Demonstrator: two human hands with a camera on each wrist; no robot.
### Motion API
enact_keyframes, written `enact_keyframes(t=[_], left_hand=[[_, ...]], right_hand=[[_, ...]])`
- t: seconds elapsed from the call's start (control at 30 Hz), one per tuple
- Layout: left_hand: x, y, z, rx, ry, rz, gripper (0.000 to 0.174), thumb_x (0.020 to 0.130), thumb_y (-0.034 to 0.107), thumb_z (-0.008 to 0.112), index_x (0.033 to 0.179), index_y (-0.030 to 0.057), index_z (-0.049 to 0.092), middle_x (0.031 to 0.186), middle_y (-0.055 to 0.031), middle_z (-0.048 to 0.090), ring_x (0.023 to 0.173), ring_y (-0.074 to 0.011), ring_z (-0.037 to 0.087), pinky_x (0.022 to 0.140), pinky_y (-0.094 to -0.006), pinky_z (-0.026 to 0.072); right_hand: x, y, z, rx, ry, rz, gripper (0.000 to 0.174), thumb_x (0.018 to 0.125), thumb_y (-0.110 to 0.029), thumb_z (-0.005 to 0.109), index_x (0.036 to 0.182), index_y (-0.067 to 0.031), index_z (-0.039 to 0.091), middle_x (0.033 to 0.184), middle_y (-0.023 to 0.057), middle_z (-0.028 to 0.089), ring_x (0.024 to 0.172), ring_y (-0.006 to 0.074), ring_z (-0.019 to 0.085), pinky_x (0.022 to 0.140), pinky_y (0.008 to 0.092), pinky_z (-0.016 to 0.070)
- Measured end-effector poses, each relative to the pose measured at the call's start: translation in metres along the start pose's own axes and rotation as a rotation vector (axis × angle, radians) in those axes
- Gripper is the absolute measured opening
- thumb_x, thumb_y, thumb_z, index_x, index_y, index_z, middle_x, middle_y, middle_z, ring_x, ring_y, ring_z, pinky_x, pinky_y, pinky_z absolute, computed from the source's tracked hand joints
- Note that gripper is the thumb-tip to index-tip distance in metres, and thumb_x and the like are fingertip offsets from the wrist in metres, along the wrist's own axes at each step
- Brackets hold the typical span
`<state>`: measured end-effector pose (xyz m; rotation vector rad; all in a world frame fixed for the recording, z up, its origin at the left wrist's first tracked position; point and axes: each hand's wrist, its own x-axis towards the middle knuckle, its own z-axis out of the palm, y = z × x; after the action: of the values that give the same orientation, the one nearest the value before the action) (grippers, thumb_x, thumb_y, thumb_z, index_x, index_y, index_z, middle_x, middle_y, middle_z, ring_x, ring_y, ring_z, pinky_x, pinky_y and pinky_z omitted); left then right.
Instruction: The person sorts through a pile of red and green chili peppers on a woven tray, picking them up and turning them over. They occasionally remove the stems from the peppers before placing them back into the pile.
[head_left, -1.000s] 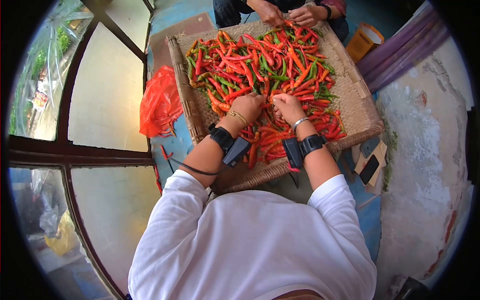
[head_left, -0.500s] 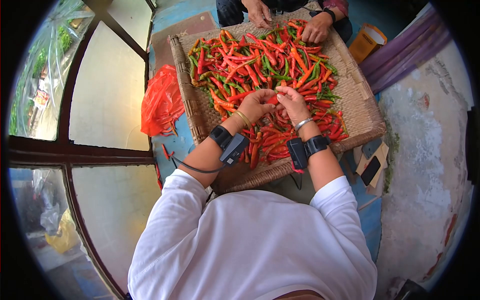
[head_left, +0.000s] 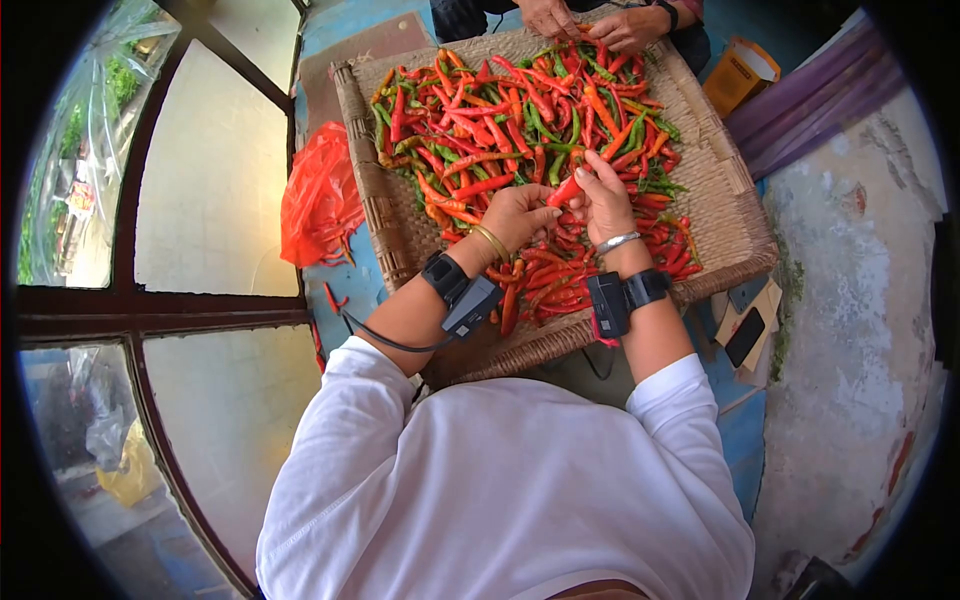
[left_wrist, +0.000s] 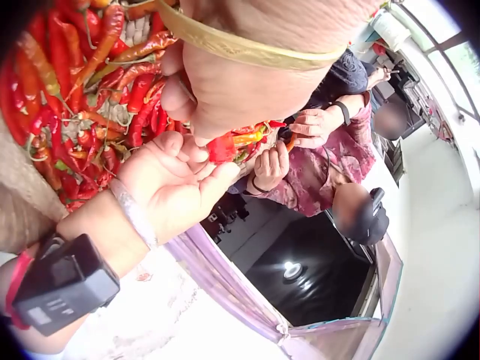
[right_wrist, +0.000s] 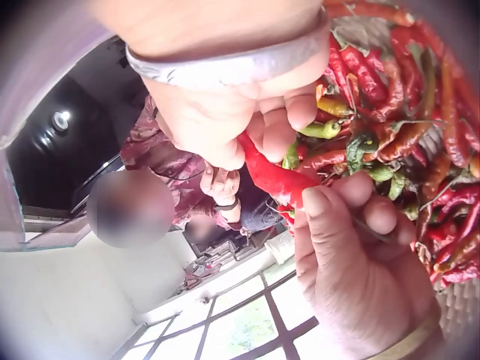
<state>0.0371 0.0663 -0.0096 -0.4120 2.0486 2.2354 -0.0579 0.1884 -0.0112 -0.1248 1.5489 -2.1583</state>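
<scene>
In the head view, we see the left hand (head_left: 516, 217) and the right hand (head_left: 606, 203) meet over the middle of a woven tray (head_left: 718, 215), both grasping one red chili pepper (head_left: 568, 190). The right hand holds its far end and the left hand pinches its near end. Red, orange and green chili peppers (head_left: 470, 120) spread beyond them toward the tray's far edge, where we see a second person's hands (head_left: 630, 30) close together. A red plastic bag (head_left: 322, 200) lies beside the left edge, a yellow box (head_left: 740, 78) stands near the far right corner, and a phone (head_left: 745, 337) lies off the near right corner.

In the left wrist view, we see the gold bangle (left_wrist: 247, 50) on the left wrist and the silver bracelet (left_wrist: 133, 212) on the right, with the red chili pepper between the fingertips. Behind, the second person's hands hold an orange chili pepper (left_wrist: 291, 142).

In the right wrist view, we see the red chili pepper run from under the right hand's curled fingers to the left thumb (right_wrist: 326, 225), which presses against it; part of it is hidden by both hands
</scene>
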Motion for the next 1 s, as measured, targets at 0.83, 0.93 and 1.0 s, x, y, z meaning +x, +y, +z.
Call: enact_keyframes(t=[0.83,0.93,1.0], left_hand=[[0.011,0.005,-0.053,1.515,0.279,-0.041,0.021,0.076,0.017,0.051,0.096,0.0137,0.058,0.086,-0.0104,0.060,0.078,-0.0239,0.059,0.063,-0.0365,0.0486],[0.004,0.013,-0.046,1.437,0.301,-0.021,0.017,0.072,0.021,0.055,0.077,0.0072,0.063,0.079,-0.0111,0.062,0.072,-0.0263,0.060,0.062,-0.0372,0.0482],[0.000,0.018,-0.040,1.270,0.283,-0.029,0.022,0.071,0.023,0.056,0.079,0.0039,0.063,0.074,-0.0119,0.062,0.070,-0.0274,0.060,0.062,-0.0372,0.0476]], right_hand=[[0.029,-0.039,-0.012,0.126,-0.100,-0.122,0.059,0.085,-0.015,0.049,0.133,-0.0078,0.016,0.097,0.0156,0.057,0.085,0.0199,0.058,0.064,0.0298,0.0489],[0.015,-0.020,-0.006,-0.066,-0.228,0.111,0.034,0.085,-0.020,0.049,0.111,0.0014,0.046,0.077,0.0073,0.060,0.064,0.0114,0.059,0.050,0.0214,0.0468],[0.002,-0.015,0.005,-0.268,-0.263,0.246,0.029,0.086,-0.024,0.049,0.098,0.0024,0.053,0.071,0.0051,0.059,0.056,0.0086,0.056,0.046,0.0180,0.0436]])
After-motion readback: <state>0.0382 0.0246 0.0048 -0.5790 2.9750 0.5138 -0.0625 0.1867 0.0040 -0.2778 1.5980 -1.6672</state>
